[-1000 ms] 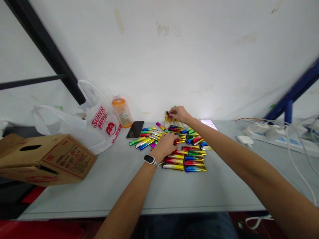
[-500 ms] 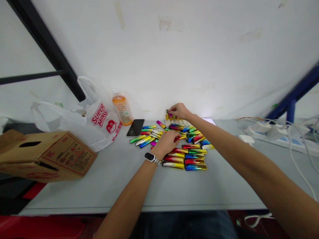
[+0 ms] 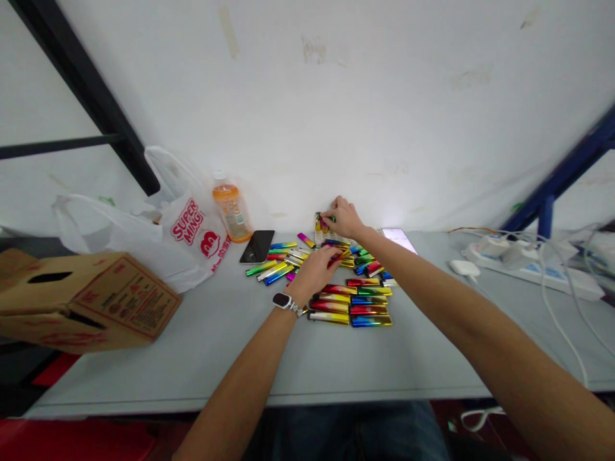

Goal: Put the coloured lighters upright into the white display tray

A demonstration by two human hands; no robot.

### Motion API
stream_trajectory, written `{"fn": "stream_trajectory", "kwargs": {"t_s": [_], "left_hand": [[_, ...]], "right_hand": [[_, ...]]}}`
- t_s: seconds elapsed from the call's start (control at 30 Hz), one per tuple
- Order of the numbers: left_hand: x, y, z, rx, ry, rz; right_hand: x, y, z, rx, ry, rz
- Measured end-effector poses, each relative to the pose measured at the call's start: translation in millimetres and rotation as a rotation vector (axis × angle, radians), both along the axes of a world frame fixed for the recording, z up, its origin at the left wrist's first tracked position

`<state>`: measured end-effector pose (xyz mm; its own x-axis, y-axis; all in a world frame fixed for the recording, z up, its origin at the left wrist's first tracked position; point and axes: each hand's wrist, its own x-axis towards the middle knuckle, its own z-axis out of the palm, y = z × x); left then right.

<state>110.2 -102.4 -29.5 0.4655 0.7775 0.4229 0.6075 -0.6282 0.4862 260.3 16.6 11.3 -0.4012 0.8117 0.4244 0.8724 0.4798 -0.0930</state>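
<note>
I see left hand (image 3: 314, 274) pinching gold lighter (image 3: 343, 255); right hand (image 3: 346, 221) curled (can't tell grip); bump could topple upright lighters (image 3: 318, 223).

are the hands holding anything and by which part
The left hand seems to hold a red-and-gold lighter near one end; whether the right hand grips anything cannot be told.

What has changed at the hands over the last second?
The left hand has raised and tilted a red-and-gold lighter, bringing it away from the person, toward the pale tray. The right hand stays at the tray's left end. The front rows of lighters, dark phone and bottle stayed put.
</note>
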Motion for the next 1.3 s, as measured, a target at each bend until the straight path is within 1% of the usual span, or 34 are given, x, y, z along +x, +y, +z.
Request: {"fn": "stream_trajectory", "kwargs": {"t_s": [0.13,0.17,0.23,0.33,0.4,0.47,0.53,0.6,0.67,0.77,0.83,0.93,1.03,1.13,1.2,1.3], "left_hand": [[1,1,-0.1,-0.039,-0.115,0.005],[2,2,-0.7,-0.061,-0.163,0.006],[3,4,-1.9,-0.118,-0.278,0.013],[7,3,-2.0,-0.202,-0.473,0.025],[11,2,-1.1,-0.232,-0.579,0.001],[15,2,-0.6,-0.246,-0.668,-0.032],[19,4,-1.4,-0.262,-0.757,-0.044],[22,6,-2.8,-0.288,-0.837,-0.039],[24,7,-3.5,-0.314,-0.876,-0.037],[22,4,-2.0,-0.262,-0.819,-0.009],[20,0,0.2,-0.18,-0.679,0.011],[18,-6,2.2,-0.054,-0.444,-0.045],[18,-9,1.9,0.022,-0.312,-0.088],[18,-10,2.3,0.074,-0.281,-0.066],[16,-10,3.6,0.125,-0.309,-0.029],[14,-8,5.2,0.185,-0.341,-0.003]], "right_hand": [[2,-9,-2.3,-0.03,0.027,0.005],[4,-12,-3.4,-0.037,0.079,0.007],[10,-22,-6.6,-0.059,0.257,0.013],[24,-48,-13.2,-0.119,0.583,0.052],[34,-71,-17.8,-0.163,0.737,0.055],[41,-94,-21.6,-0.217,0.811,0.062],[45,-114,-24.3,-0.284,0.836,0.101],[46,-126,-26.2,-0.378,0.91,0.169],[47,-131,-27.8,-0.471,1.051,0.241],[46,-130,-31.1,-0.547,1.285,0.271],[44,-128,-34.5,-0.561,1.4,0.246],[38,-128,-40.2,-0.541,1.477,0.223],[31,-130,-43.0,-0.449,1.505,0.213],[28,-134,-40.7,-0.419,1.566,0.253],[28,-138,-37.6,-0.458,1.589,0.274],[29,-143,-35.7,-0.524,1.541,0.213]]}}
